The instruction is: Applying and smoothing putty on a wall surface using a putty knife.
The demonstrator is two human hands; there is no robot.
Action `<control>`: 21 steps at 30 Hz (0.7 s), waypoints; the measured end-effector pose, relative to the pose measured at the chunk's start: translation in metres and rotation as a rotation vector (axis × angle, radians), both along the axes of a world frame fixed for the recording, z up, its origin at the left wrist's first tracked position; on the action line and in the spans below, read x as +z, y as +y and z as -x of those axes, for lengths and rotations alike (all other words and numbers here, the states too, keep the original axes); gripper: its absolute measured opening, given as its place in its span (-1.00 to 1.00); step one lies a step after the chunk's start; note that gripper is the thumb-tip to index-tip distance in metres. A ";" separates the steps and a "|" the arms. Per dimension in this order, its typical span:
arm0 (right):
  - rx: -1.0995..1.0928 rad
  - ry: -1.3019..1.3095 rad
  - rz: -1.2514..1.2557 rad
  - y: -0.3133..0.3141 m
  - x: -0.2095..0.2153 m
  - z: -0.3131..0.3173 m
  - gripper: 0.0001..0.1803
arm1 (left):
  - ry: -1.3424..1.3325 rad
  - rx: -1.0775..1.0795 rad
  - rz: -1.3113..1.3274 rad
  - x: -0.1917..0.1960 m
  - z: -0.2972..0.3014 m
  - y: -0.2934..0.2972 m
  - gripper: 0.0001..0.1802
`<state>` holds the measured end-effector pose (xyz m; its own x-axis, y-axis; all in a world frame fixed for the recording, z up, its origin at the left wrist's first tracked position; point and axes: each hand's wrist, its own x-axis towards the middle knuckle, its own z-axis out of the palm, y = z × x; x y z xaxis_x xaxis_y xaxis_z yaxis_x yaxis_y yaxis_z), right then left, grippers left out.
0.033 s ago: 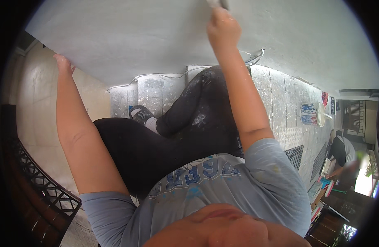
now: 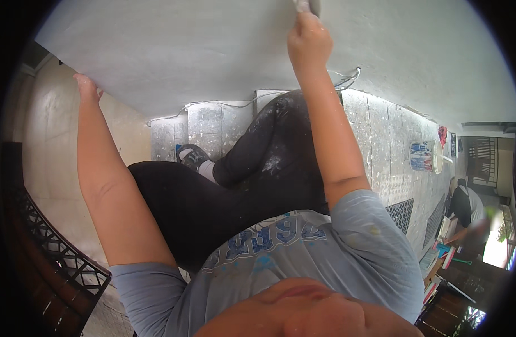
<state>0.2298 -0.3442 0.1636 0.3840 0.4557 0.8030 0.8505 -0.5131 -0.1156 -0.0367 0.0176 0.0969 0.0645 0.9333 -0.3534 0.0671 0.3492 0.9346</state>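
Observation:
A smooth grey wall [image 2: 185, 50] fills the upper part of the view. High on it, my right hand [image 2: 310, 42] is closed round the handle of what looks like a putty knife [image 2: 306, 5]. Only its pale lower part and a dark edge show; the rest is cut off by the top of the picture. My left arm reaches out to the far left, where my left hand [image 2: 87, 87] grips the wall's left edge. Some of its fingers are hidden there.
Loose cables [image 2: 350, 78] stick out at the wall's foot. Paint-spattered tiles [image 2: 375, 135] cover the floor, with a paint-smeared bucket [image 2: 425, 155] at right. Another person [image 2: 468, 205] bends over stacked items farther right. A dark metal railing [image 2: 61, 253] runs along lower left.
My right hand and the tool have shifted slightly right and down along the wall. My left hand has stayed in place.

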 end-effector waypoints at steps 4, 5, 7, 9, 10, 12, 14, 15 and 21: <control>0.036 0.144 -0.214 0.017 -0.019 -0.006 -0.58 | 0.027 -0.035 0.039 -0.002 0.001 0.006 -0.19; 0.032 0.151 -0.219 0.021 -0.025 -0.007 -0.58 | 0.028 -0.030 0.033 -0.002 0.001 0.006 -0.19; 0.167 0.065 -0.255 0.031 -0.034 -0.002 -0.71 | 0.029 -0.039 0.016 -0.002 0.001 0.006 -0.19; 0.110 0.052 -0.126 0.035 -0.035 0.008 -0.67 | 0.048 -0.066 -0.027 -0.002 0.001 0.004 -0.18; 0.067 0.045 0.008 0.033 -0.031 0.013 -0.62 | 0.035 -0.108 0.019 -0.001 0.000 0.002 -0.18; 0.088 0.080 0.045 0.025 -0.019 0.024 -0.59 | 0.023 -0.082 -0.044 0.000 0.001 -0.002 -0.12; 0.118 0.111 0.087 0.011 -0.004 0.024 -0.57 | 0.037 -0.132 0.001 -0.001 0.002 -0.004 -0.11; 0.094 0.143 0.079 -0.001 0.003 0.017 -0.69 | 0.073 -0.104 -0.057 -0.003 0.003 -0.003 -0.11; 0.017 0.130 -0.116 -0.013 0.000 -0.022 -0.62 | 0.095 -0.029 -0.051 -0.017 0.015 0.014 -0.05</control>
<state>0.2520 -0.3575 0.1635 0.4811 0.3700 0.7947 0.8330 -0.4754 -0.2830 -0.0521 0.0320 0.0796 0.0606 0.9483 -0.3114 0.1657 0.2981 0.9400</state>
